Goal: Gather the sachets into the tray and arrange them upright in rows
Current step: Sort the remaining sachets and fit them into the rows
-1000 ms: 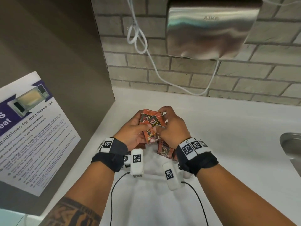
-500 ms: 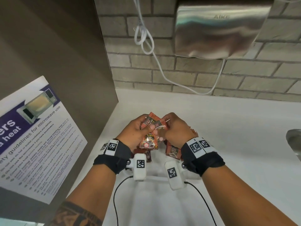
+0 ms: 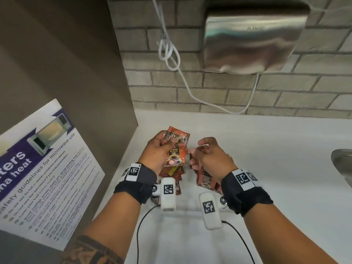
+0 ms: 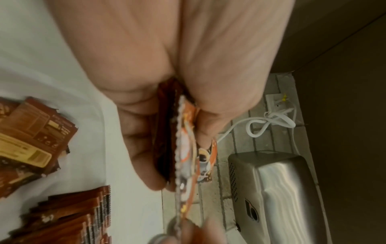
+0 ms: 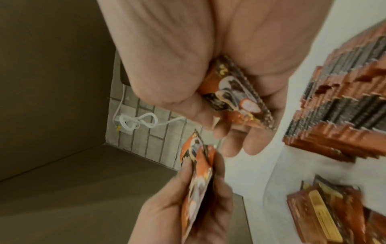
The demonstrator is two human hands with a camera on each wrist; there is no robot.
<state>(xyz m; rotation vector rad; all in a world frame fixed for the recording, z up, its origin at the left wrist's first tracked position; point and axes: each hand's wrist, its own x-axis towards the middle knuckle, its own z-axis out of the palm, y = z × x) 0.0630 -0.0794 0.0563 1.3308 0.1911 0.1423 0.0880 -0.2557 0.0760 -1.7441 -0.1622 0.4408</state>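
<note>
My left hand (image 3: 167,147) grips a small stack of orange-brown coffee sachets (image 3: 176,149) above the white tray (image 3: 186,211); the left wrist view shows the stack (image 4: 183,148) edge-on between thumb and fingers. My right hand (image 3: 198,153), a little to the right, pinches a single sachet (image 5: 236,102) between its thumb and fingers. Under the right hand, sachets stand upright in rows (image 5: 344,99). Below the left hand, several sachets (image 3: 171,171) lie flat in a loose pile.
A brown appliance side with a microwave-guidelines poster (image 3: 43,168) walls off the left. On the brick wall behind hang a steel hand dryer (image 3: 253,39) and a looped white cable (image 3: 171,54). A sink rim (image 3: 342,164) shows at the right of the white counter.
Both hands were together on the stack. The right hand has since drawn away to the right with one sachet, while the left hand keeps the stack.
</note>
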